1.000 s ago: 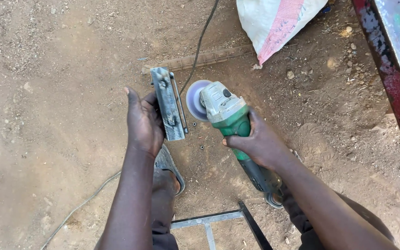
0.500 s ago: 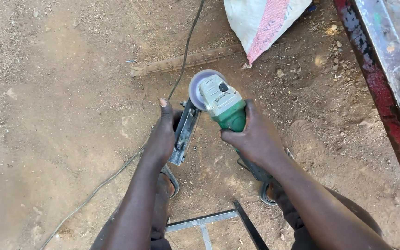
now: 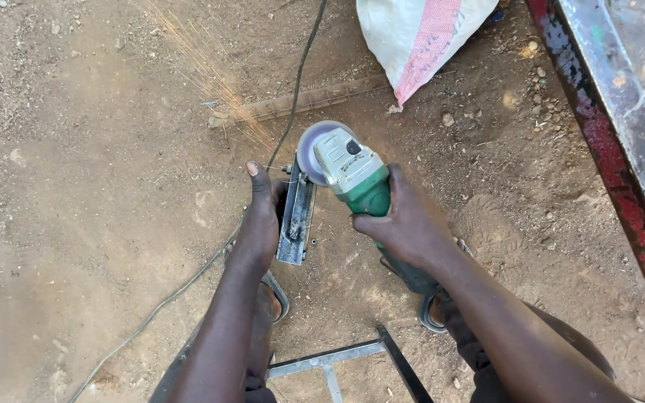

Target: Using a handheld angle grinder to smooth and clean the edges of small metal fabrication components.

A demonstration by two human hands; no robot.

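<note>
Left hand (image 3: pixel 261 216) w/ fingers wrapped round the stiff, heavy-looking metal bracket (image 3: pixel 296 213) held over the dirt ground (image 3: pixel 76 186), right hand (image 3: pixel 404 224) clamped on the green grinder (image 3: pixel 352 172), disc touching bracket's top end, sparks (image 3: pixel 203 71) flying; prob. hot near the cut, grip mid-length.

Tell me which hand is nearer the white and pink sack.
Right. The right hand, gripping the green grinder, lies below the sack; the left hand is farther left, holding the metal piece.

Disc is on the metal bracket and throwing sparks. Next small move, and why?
Probably ease the angle grinder slowly along the bracket edge, keeping the left hand back. The disc meets the bracket's top end, sparks fly up-left, and the left fingers sit close to the contact point.
</note>
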